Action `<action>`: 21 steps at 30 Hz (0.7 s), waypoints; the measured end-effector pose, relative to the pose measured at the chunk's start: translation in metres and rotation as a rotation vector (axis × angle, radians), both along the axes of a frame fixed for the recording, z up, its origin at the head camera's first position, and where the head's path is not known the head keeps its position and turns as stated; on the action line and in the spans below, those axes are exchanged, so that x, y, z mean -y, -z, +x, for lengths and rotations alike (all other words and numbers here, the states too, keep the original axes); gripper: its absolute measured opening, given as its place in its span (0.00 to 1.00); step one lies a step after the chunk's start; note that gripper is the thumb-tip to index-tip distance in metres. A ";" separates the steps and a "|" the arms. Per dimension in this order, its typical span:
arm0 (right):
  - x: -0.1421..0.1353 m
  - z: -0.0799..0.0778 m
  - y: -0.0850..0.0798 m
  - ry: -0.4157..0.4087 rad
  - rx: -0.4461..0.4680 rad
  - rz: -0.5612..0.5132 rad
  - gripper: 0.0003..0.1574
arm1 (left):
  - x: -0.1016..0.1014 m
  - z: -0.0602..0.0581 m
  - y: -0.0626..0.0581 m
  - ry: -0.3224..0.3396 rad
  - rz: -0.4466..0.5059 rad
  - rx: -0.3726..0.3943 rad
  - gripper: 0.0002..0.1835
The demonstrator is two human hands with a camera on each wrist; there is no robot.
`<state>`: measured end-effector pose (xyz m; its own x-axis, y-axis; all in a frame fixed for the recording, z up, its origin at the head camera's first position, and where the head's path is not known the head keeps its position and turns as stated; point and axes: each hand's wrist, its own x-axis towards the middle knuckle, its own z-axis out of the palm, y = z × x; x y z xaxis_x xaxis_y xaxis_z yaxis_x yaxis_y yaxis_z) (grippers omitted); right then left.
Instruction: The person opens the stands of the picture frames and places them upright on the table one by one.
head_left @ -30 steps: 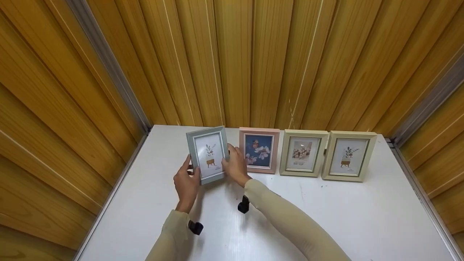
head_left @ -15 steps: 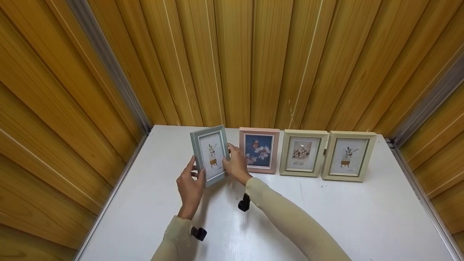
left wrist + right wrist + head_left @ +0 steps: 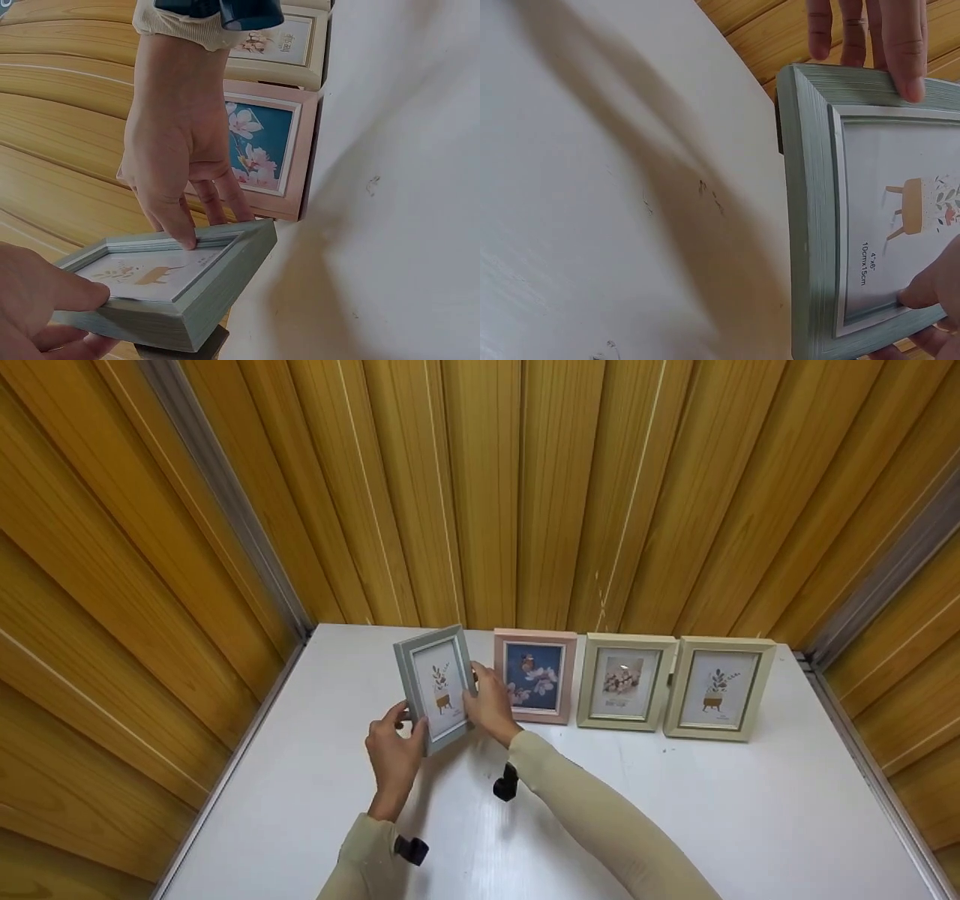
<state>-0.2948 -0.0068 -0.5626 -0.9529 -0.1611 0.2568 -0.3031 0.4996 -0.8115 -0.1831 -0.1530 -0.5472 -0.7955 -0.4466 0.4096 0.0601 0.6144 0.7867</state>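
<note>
A grey-green picture frame with a potted-plant print is held between both hands, tilted, at the left of the row. The left hand grips its left edge low down, thumb on the front. On the opposite side, the right hand pinches the right edge; its thumb presses the inner border in the right wrist view. A dark piece, probably the stand, shows behind the frame in the left wrist view. Close to the right hand stands a pink frame with a blossom picture.
Two cream frames, one with a flower photo and one with a plant print, stand right of the pink one. All are on a white table before a wood-panelled wall. Black wrist cameras sit at both cuffs.
The grey-green frame has turned, its left side swinging nearer and rightward with the left hand. The right hand keeps its hold in nearly the same spot. The standing frames stay put.
</note>
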 end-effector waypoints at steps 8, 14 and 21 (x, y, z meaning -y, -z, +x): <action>0.001 0.001 0.001 -0.008 -0.001 -0.024 0.31 | 0.000 0.002 0.001 0.129 0.140 0.010 0.28; 0.001 -0.001 -0.002 -0.006 0.013 -0.041 0.30 | 0.001 0.002 0.001 0.172 0.165 0.036 0.32; 0.001 -0.003 0.000 -0.005 0.031 -0.021 0.31 | 0.001 0.002 0.002 0.165 0.162 0.067 0.33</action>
